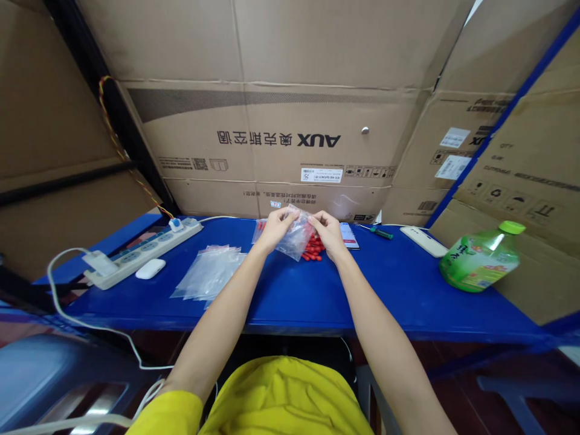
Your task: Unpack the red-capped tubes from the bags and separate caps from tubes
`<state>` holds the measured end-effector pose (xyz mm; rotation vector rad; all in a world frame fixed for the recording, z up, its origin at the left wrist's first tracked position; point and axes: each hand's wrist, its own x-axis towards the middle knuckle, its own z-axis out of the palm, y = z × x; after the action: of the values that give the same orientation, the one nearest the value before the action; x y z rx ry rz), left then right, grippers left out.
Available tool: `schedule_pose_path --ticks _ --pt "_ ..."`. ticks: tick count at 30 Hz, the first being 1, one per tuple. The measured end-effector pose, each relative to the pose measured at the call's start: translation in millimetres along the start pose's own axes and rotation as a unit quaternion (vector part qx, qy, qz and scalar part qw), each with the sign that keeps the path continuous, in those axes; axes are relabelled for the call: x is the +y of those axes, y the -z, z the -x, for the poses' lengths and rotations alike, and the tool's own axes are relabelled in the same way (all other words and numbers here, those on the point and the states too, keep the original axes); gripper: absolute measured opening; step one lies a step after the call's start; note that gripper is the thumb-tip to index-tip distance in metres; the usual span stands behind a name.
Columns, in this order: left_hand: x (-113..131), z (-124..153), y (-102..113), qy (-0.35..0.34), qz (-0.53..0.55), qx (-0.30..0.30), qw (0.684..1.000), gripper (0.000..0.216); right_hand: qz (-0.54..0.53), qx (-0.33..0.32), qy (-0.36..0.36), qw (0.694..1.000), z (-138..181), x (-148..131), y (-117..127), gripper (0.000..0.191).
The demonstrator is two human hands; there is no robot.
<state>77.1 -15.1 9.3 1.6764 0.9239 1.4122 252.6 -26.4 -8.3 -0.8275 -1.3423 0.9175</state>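
Note:
Both hands meet over the middle of the blue table, gripping a clear plastic zip bag (293, 240) by its upper edge. My left hand (275, 228) pinches the bag's left side, while my right hand (328, 232) has its fingers closed on the right side. Under and behind the bag lies a pile of small red pieces (313, 249), partly hidden by the bag and my right hand. More red shows through clear plastic just left of my left hand. A fanned stack of clear zip bags (211, 273) rests on the table to the left.
A power strip (149, 251) with plugs and a white case (150, 269) lie on the table's left. Right of my hands are a phone (349, 236), a green-handled screwdriver (380, 232), a white power bank (423, 241) and a green bottle (480, 260). Cardboard (281, 121) walls the back.

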Motion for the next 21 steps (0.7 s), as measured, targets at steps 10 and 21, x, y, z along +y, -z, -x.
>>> schedule_pose_path --ticks 10,21 --pt "-4.5 -4.8 6.3 0.056 0.078 0.065 0.993 0.045 -0.008 -0.001 -0.017 1.000 -0.6 -0.7 2.2 0.044" --pt "-10.7 -3.7 6.0 -0.011 -0.031 0.011 0.999 0.039 -0.010 -0.121 -0.076 0.990 6.0 -1.9 -3.7 0.047"
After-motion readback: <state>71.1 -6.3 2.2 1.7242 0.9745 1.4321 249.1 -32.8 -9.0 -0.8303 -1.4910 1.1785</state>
